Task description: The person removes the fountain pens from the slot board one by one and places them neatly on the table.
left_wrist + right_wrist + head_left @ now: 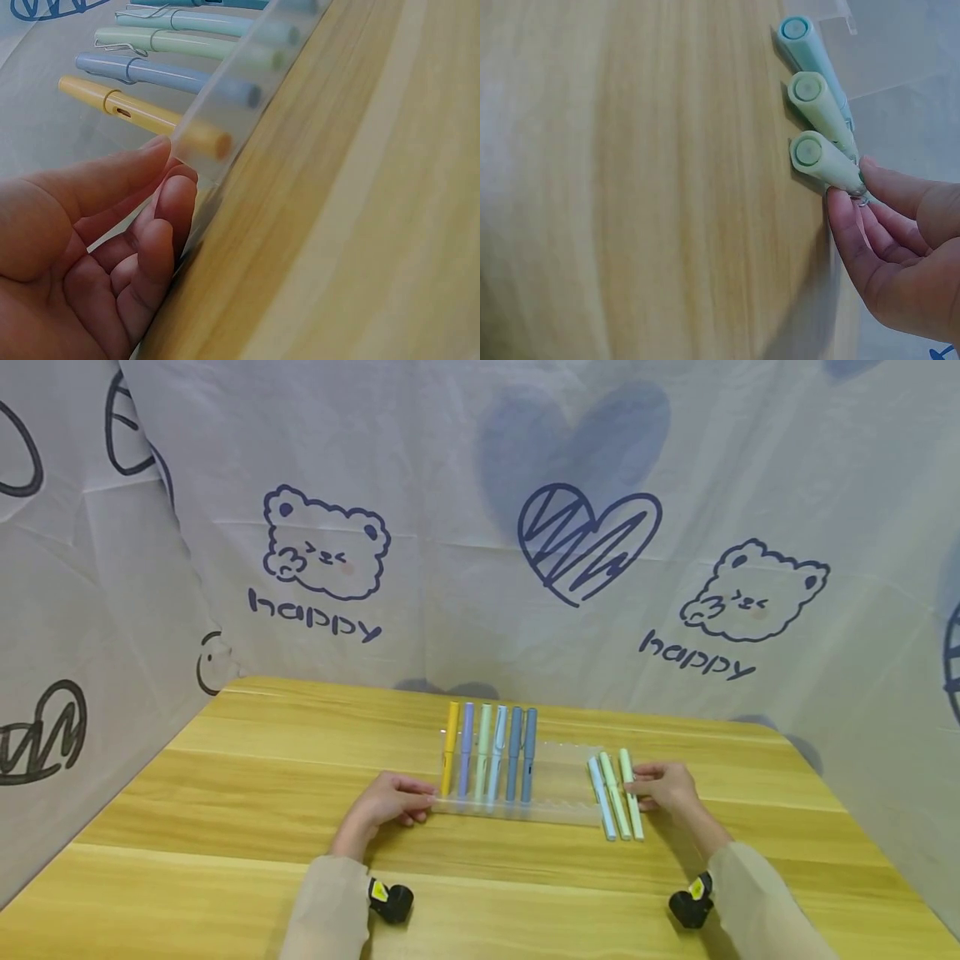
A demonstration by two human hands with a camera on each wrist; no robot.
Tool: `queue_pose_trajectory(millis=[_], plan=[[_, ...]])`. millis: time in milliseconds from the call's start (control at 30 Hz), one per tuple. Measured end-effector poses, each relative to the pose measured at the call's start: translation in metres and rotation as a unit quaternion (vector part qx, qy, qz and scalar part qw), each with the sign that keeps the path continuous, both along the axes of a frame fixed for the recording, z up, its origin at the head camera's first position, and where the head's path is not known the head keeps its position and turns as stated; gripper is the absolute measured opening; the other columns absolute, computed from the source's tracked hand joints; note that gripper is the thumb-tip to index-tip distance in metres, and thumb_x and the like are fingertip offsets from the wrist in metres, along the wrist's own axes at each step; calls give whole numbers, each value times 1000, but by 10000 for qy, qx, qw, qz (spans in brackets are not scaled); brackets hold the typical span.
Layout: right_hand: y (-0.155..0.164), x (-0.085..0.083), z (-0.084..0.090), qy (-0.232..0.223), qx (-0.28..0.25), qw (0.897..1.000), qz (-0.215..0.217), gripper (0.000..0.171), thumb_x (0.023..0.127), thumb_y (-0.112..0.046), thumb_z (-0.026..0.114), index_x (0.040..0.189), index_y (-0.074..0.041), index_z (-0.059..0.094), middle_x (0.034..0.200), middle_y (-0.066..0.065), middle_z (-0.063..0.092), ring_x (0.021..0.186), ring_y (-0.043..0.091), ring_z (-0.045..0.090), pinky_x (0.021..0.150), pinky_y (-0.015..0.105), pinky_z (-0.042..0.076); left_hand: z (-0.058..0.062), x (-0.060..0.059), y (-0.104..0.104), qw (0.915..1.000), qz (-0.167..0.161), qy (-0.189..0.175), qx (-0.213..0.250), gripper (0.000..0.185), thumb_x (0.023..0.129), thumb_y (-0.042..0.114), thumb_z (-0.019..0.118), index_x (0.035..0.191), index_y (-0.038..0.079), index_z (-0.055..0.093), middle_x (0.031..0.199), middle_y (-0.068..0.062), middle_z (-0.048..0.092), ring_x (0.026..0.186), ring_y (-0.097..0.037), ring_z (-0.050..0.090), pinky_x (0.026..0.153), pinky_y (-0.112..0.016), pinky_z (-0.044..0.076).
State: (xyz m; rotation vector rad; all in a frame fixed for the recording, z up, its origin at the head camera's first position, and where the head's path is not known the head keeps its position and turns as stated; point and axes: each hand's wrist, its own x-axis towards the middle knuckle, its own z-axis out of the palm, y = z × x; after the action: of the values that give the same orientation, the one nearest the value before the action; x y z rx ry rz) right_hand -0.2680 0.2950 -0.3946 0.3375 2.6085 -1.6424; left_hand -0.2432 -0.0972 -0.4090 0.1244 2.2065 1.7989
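A clear pen tray (558, 781) lies mid-table and holds several pens in a row, from a yellow pen (450, 747) to a slate-blue pen (528, 752). My left hand (420, 800) pinches the tray's near left corner, thumb above and fingers against its front wall (225, 105), close to the yellow pen (142, 112). Three loose pens lie just right of the tray: light blue (602, 793), light green (613, 789) and pale green (632, 793). My right hand (637, 787) pinches the pale green pen (821, 157) between thumb and fingers.
The wooden table (225, 793) is walled by white printed cloth (480, 568) behind and at both sides. The tray's right half holds no pens. Black wrist cameras (390, 900) sit on both sleeves near the front edge.
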Motion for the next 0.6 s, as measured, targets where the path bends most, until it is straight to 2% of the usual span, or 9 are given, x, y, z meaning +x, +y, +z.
queue_pose_trajectory(millis=[300,600], plan=[[1,-1,-5,54,47,9999,98,41,78,1,66,113,16,49,83,9,62,54,12,58,51,27,51,-1,1,0,10000,16,7,9,22,84,4,60,102,-9,63,72,-8,65,57,-10,56,52,-22,46],[-1,-1,-5,100,60,9999,108,38,78,1,66,109,16,52,75,4,62,54,12,58,50,28,51,-2,-1,0,10000,74,-36,8,22,83,3,60,101,-9,63,72,-8,65,57,-10,56,52,-22,46]])
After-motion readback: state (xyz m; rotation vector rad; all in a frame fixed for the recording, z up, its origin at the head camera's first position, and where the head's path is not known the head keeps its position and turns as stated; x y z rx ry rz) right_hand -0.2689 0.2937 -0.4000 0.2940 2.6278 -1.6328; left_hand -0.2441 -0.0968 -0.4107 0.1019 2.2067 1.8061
